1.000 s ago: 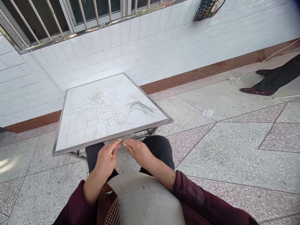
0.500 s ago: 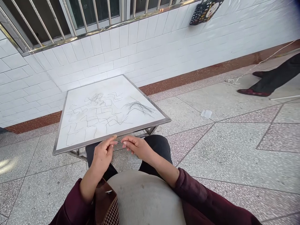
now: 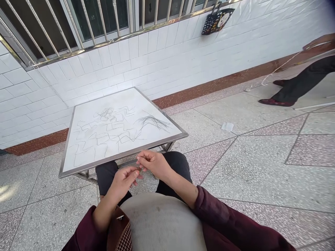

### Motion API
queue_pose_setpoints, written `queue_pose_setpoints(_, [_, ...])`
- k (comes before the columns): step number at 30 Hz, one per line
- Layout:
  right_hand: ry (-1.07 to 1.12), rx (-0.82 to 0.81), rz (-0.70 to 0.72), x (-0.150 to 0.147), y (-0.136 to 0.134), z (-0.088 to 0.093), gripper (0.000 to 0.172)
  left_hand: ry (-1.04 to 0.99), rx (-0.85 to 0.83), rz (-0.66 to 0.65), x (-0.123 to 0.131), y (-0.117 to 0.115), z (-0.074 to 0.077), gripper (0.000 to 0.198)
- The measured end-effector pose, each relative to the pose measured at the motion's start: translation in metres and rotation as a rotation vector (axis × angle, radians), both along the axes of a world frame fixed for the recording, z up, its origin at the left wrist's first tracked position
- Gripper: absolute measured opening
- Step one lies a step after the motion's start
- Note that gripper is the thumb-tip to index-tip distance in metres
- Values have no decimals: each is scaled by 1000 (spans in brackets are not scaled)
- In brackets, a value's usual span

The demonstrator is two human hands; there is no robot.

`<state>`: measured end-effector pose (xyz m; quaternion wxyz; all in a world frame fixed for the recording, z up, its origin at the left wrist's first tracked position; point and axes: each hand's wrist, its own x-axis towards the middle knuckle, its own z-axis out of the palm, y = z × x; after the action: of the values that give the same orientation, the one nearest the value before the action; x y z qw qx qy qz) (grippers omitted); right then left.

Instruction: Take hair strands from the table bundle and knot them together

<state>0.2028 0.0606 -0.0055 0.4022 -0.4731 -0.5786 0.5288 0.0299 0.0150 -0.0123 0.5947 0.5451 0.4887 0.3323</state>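
I sit at a low white table (image 3: pixel 86 160) with a steel rim, its top strewn with thin dark strands (image 3: pixel 110 130) laid in zigzags and a loose tuft (image 3: pixel 153 122) at the right. My left hand (image 3: pixel 123 181) and right hand (image 3: pixel 153 164) hover over my lap just below the table's near edge. Both pinch with thumb and forefinger, their fingertips almost touching, on something very fine that I cannot make out. The left hand sits a little lower than the right.
A white tiled wall (image 3: pixel 157 59) with a barred window (image 3: pixel 91 17) runs behind the table. A dark patterned bag (image 3: pixel 217 21) hangs from the bars. Another person's legs and shoes (image 3: pixel 288 94) are at the far right. A paper scrap (image 3: pixel 227 126) lies on the speckled floor.
My left hand has dropped lower and towards me, while the right hand stays near the table edge. The view has tilted slightly, and the other person's feet have shifted left.
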Motion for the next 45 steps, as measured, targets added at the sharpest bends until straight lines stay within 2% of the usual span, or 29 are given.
queue_pose_setpoints(7, [-99,53,10,-1,1,-5,12,-37,-99,42,14,-1,-3,44])
queue_pose_setpoints(11, [-17,-8,101,2,8,-4,18,-20,-106,62,12,2,-5,38])
queue_pose_setpoints(13, [50,-37,143,6,13,-3,26,27,-61,121,10,5,-6,33])
queue_pose_setpoints(16, [59,-22,117,13,19,-5,37,100,48,276,4,12,-5,29])
queue_pose_setpoints(20, [17,-44,74,19,20,-17,41,54,125,455,-3,21,2,31])
queue_pose_setpoints(25, [76,-181,224,6,3,-30,42,-15,138,560,-7,26,9,34])
queue_pose_setpoints(27, [180,-197,247,-4,-5,-28,43,40,176,571,-7,27,9,31])
queue_pose_setpoints(30, [333,-192,180,-18,-8,-21,42,84,206,553,-6,27,10,29])
queue_pose_setpoints(33, [385,-206,102,-24,-5,-18,40,-36,123,523,-6,27,13,33])
queue_pose_setpoints(37, [428,-250,71,-23,-3,-18,40,-171,61,505,-6,25,17,43])
queue_pose_setpoints(45, [540,-278,36,-21,-7,-16,36,-28,56,522,0,24,14,34])
